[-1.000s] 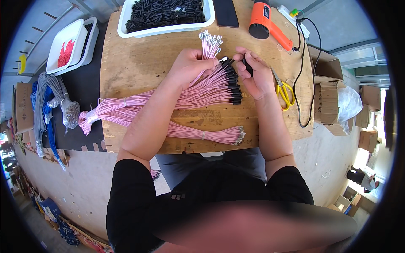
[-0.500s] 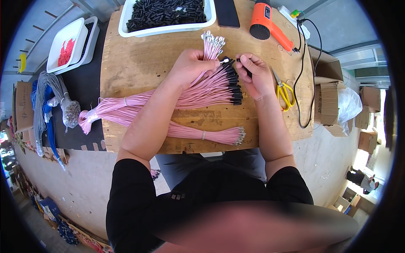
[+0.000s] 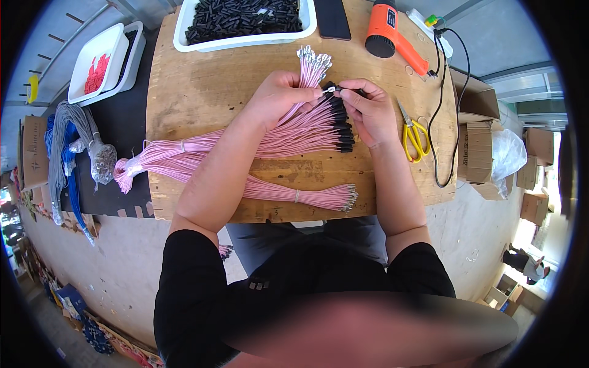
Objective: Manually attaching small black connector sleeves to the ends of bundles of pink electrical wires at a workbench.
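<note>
My left hand (image 3: 279, 101) is closed around part of a bundle of pink wires (image 3: 288, 135), with a silver metal terminal (image 3: 332, 89) jutting past its thumb. Bare terminals (image 3: 316, 63) fan out above that hand. My right hand (image 3: 370, 110) pinches a short black sleeve (image 3: 338, 89) at its fingertips, right against the terminal; another dark piece shows among its fingers. Below, many wires end in black sleeves (image 3: 345, 136). A second tied pink bundle (image 3: 294, 195) with bare metal ends lies nearer me.
A white tray (image 3: 245, 43) of black sleeves and a dark phone (image 3: 333, 19) lie at the far edge. An orange heat gun (image 3: 392, 37) with a black cord and yellow scissors (image 3: 415, 138) are on the right. Red pieces (image 3: 97, 76), grey wires (image 3: 60, 141) and blue wires lie left.
My right hand has moved slightly left, bringing the black sleeve from a small gap away up to the terminal. My left hand keeps its hold on the pink wires.
</note>
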A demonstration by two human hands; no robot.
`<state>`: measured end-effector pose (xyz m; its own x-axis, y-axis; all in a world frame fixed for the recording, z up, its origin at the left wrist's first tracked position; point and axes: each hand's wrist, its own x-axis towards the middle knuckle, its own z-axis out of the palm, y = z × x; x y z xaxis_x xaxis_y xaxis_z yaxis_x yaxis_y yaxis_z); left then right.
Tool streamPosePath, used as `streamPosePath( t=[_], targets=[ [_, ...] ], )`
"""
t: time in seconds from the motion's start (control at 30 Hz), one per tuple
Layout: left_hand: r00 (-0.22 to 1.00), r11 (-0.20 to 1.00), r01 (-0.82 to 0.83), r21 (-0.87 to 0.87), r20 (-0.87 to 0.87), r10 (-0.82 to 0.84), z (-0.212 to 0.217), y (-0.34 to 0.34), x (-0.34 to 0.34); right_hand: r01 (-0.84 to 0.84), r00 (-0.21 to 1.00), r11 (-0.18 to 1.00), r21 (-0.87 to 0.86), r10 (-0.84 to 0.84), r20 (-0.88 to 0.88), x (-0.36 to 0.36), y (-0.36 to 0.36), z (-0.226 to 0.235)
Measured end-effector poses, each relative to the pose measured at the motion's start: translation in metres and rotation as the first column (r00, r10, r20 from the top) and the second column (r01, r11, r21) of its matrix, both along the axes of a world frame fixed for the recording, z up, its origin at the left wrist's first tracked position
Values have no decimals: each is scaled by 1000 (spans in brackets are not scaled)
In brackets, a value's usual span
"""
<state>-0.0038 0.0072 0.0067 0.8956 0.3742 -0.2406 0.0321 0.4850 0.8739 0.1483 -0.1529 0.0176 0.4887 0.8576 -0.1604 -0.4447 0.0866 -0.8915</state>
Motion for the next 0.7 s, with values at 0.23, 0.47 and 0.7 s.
streamPosePath(
  t=[0.23,0.47,0.7],
  targets=[
    [1000,1000,-12,-23,16,13,-2,1,0,73,992,996,-58,-67,107,-1,0,0],
    [1000,1000,5,9,-13,-5,-1,0,-1,69,990,997,-41,-63,129,-7,0,2],
    [999,998,28,48,-20,-27,-1,0,-1,64,989,998,16,-66,135,-7,0,2]
  ],
)
